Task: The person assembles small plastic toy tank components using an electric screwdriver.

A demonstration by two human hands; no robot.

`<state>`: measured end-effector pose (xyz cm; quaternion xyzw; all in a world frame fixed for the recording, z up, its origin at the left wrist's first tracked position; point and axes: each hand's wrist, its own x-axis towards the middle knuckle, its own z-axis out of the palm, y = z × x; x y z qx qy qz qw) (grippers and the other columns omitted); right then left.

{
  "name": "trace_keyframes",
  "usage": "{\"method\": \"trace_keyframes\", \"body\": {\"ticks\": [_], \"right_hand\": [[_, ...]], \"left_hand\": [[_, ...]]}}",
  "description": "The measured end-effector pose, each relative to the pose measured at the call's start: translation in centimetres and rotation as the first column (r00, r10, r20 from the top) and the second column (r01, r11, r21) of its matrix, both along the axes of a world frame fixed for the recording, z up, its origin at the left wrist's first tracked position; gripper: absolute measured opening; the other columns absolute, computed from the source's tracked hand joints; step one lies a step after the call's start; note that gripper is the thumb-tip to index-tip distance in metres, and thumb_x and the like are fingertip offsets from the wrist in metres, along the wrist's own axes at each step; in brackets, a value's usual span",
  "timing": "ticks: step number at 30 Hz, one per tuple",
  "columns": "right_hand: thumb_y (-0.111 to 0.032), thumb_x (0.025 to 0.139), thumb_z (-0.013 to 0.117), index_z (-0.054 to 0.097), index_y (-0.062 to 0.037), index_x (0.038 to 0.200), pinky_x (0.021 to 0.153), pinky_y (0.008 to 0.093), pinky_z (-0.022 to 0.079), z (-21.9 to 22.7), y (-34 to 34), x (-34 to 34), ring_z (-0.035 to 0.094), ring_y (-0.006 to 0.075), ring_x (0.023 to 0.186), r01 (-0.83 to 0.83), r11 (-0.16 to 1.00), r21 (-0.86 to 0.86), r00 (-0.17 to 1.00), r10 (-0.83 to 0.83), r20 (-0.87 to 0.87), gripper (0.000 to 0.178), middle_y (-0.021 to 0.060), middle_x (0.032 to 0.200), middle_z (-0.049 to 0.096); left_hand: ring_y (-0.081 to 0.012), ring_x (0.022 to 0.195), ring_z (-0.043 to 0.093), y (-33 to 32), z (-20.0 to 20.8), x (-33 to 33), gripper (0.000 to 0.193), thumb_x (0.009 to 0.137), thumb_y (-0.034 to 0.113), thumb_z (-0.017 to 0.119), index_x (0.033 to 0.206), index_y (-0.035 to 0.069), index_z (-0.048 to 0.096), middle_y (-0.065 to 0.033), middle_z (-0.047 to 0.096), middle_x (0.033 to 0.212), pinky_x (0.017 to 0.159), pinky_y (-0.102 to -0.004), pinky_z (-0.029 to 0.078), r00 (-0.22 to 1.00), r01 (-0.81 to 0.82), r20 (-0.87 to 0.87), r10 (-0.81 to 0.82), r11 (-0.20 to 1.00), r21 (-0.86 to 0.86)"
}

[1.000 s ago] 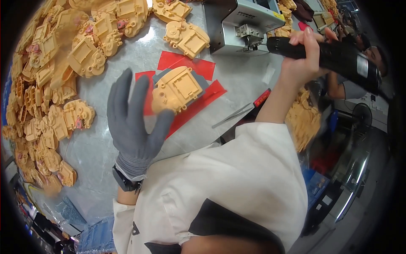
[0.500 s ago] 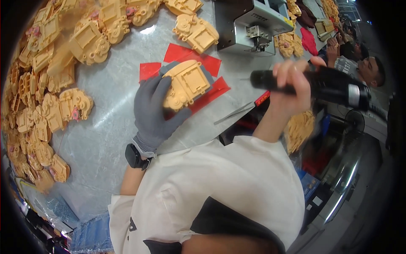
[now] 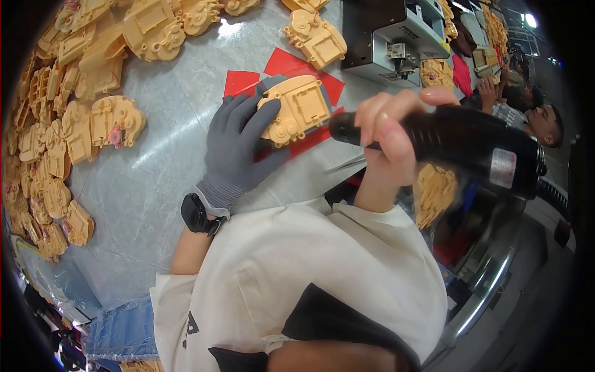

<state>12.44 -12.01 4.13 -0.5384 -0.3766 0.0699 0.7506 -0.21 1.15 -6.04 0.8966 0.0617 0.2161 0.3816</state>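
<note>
A yellow plastic housing [image 3: 299, 110] sits on a grey block [image 3: 271, 82] over red sheeting [image 3: 310, 141] on the table. My left hand [image 3: 238, 139], in a grey glove, grips the housing's left side, thumb at the near edge and fingers at the far edge. My bare right hand [image 3: 392, 127] is wrapped round a black electric screwdriver [image 3: 455, 139], held almost level. The tool's nose points left, close to the right edge of the housing and seemingly above it. Its bit cannot be made out now.
Many yellow housings [image 3: 152, 28] pile up along the left and far table. A metal machine [image 3: 396, 46] stands at the far right. Tweezers [image 3: 347, 164] lie beneath my right wrist. More yellow parts [image 3: 434, 192] lie right of my forearm. Another person [image 3: 539, 124] sits at the right.
My right hand has brought the screwdriver left, nearer the housing. My left hand keeps its grip on the housing. The whole view has shifted slightly.
</note>
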Motion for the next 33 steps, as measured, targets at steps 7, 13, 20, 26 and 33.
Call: {"method": "trace_keyframes", "body": {"ticks": [7, 13, 20, 26, 33], "right_hand": [[0.003, 0.072, 0.051, 0.035, -0.0072, 0.108, 0.048, 0.0319, 0.04, -0.3, 0.8, 0.2, 0.04, 0.0149, 0.043, 0.062, 0.992, -0.113, 0.998, -0.06, 0.016, 0.04, 0.0059, 0.058, 0.043], [0.011, 0.071, 0.055, 0.033, -0.0038, 0.103, 0.046, 0.0257, 0.044, -1.3, 1.1, 0.4, 0.047, 0.013, 0.048, 0.005, 1.0, -0.001, 1.0, -0.005, -0.005, 0.041, 0.0074, 0.063, 0.05], [0.009, 0.072, 0.053, 0.03, -0.002, 0.117, 0.049, 0.0308, 0.044, -1.8, -1.0, 0.4, 0.047, 0.0142, 0.049, 0.01, 0.989, 0.145, 0.998, -0.001, -0.063, 0.051, 0.0046, 0.061, 0.045], [0.007, 0.07, 0.051, 0.036, 0.0005, 0.114, 0.056, 0.0321, 0.046, 1.9, -4.9, 8.3, 0.048, 0.0154, 0.048, 0.435, 0.846, 0.307, 0.9, -0.42, -0.118, 0.047, 0.0061, 0.059, 0.048], [0.009, 0.068, 0.055, 0.044, 0.0023, 0.105, 0.056, 0.0354, 0.045, 0.8, -3.0, 12.6, 0.05, 0.0188, 0.05, 0.525, 0.842, 0.124, 0.847, -0.531, 0.027, 0.04, 0.0087, 0.062, 0.051]], "left_hand": [[-0.0356, 0.108, 0.048, 0.1, 0.1, -0.5, 0.081, 0.06, 0.029, 0.077, 0.126, 0.001, 0.039, -0.0185, 0.047, 0.121, 0.092, -0.0445, 0.04, 0.986, -0.123, 0.089, 0.142, 0.975, -0.187], [-0.0371, 0.108, 0.048, 0.3, 0.0, -0.4, 0.083, 0.059, 0.029, 0.078, 0.126, 0.0, 0.039, -0.0223, 0.046, 0.123, 0.091, -0.0442, 0.04, 0.989, -0.123, 0.051, 0.135, 0.972, -0.202], [-0.0371, 0.099, 0.052, 0.3, -0.1, 0.3, 0.064, 0.064, 0.02, 0.074, 0.119, 0.004, 0.046, -0.0207, 0.051, 0.115, 0.088, -0.0448, 0.039, 0.994, 0.028, 0.108, -0.016, 0.994, -0.11], [-0.0334, 0.099, 0.053, -0.4, 0.1, 0.5, 0.062, 0.066, 0.017, 0.072, 0.121, 0.006, 0.045, -0.0169, 0.052, 0.115, 0.089, -0.0469, 0.038, 0.998, 0.021, 0.059, -0.017, 0.997, -0.076], [-0.0333, 0.101, 0.052, -0.7, 0.0, 0.2, 0.064, 0.065, 0.018, 0.073, 0.121, 0.007, 0.045, -0.0157, 0.053, 0.115, 0.092, -0.0482, 0.037, 0.999, 0.003, 0.035, -0.001, 0.998, -0.068]]}}
